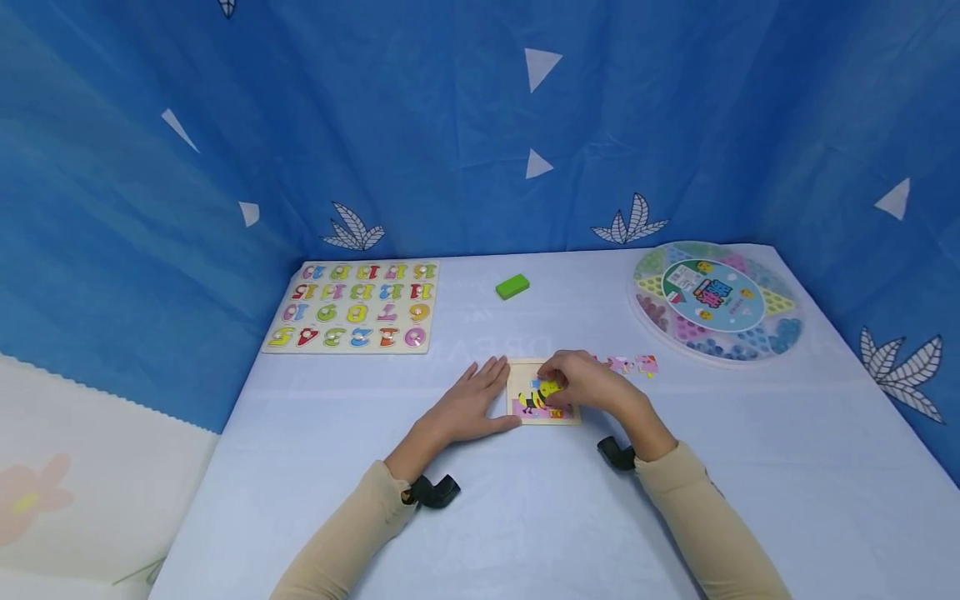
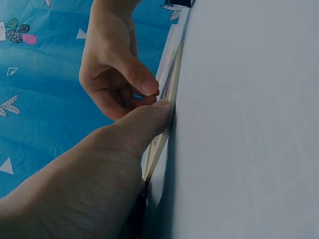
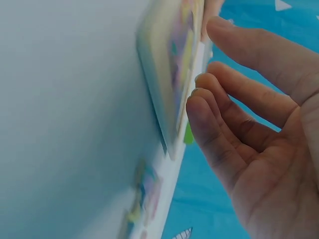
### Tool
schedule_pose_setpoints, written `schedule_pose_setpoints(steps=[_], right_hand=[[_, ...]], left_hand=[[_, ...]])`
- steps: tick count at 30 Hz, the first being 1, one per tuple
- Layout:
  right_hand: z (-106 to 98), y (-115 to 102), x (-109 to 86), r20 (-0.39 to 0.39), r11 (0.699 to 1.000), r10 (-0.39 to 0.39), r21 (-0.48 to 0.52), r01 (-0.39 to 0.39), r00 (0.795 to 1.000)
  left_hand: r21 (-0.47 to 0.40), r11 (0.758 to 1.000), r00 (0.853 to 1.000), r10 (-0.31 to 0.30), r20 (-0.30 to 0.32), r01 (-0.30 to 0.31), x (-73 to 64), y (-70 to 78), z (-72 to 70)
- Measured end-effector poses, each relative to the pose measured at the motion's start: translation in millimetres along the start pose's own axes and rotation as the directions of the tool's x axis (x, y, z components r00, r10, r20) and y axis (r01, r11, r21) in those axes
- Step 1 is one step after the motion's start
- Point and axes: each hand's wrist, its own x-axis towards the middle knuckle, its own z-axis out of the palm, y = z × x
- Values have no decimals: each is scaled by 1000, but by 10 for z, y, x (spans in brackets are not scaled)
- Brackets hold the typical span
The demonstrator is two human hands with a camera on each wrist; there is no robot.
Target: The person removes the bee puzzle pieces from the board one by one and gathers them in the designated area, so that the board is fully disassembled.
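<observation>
Puzzle frame (image 1: 522,372) is on the white table (image 1: 525,508), right between the two hands. It is a small square of pale wood with a low rim. Inside it are bee pieces (image 1: 534,402), yellow with black stripes, and some pink at the bottom. Bare wood shows in the top left part. The right hand covers some of the rest.

At the back left is a number board (image 1: 347,350) with bright number pieces (image 1: 356,314) sitting in rows. At the back right is a big round box (image 1: 720,310). Little colored bits (image 1: 712,348) are in its parts: blue, yellow, pink, green and dark red.

The left hand (image 1: 472,404) has straight fingers, with the thumb spread away from them. It touches the left edge of the frame, and the thumb tip is by the near corner. The right hand (image 1: 592,382) is over the right side. Its fingers bend softly, and the thumb stands apart from them, pinching nothing. Maybe its fingertips touch the bee, but they are hard to see.

Loose pieces (image 1: 619,364), pink and bright, lie just past the right hand. White table shows all along the frame's near edge. A green block (image 1: 512,287) sits behind the frame, well apart from it. The far table edge meets a blue curtain (image 1: 450,125).
</observation>
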Motion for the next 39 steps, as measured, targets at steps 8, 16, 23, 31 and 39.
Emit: schedule_pose_setpoints(steps=[8,16,23,31,39], right_hand=[[78,-23,4,-2,999,26,-34,-26,1000],[80,-29,15,-9,999,23,-40,-24,1000],[92,-34,43,16,999,19,-38,-18,1000],[92,-33,49,14,999,32,-30,-32,999],[76,-41,49,4,999,16,-43,-16,1000]], left_hand=[[-4,1000,1000,-3,12,3,-8,14,13],[0,1000,1000,2,4,-2,-19,5,-4],[3,1000,1000,2,7,-2,-18,-7,-9],[2,1000,1000,11,-6,-11,-8,-20,2],[16,1000,1000,7,-6,-6,-5,-22,-3]])
